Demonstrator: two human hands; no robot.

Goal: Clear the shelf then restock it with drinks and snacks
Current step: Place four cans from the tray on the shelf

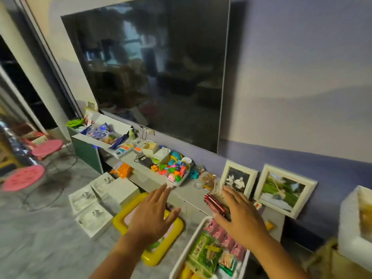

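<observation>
A long low grey shelf [187, 191] runs under a big dark screen. On it lie a white tray of coloured toys [175, 170], small snack packets [209, 181] and a red can [214, 203] on its side. My left hand [153, 214] hovers open, fingers spread, just in front of the shelf edge. My right hand [241, 216] is open too, palm down, over the red can, not gripping it. Below my right hand stands a white bin [182, 256] with pink drink packs, a green snack bag and yellow items.
Two framed photos [284, 190] lean on the wall at the right. An open box of packets [104, 133] sits at the shelf's far left. On the floor lie a yellow-rimmed tray [122, 218], white foam pieces [94, 202] and pink stools [22, 180]. A white foam box [350, 228] stands far right.
</observation>
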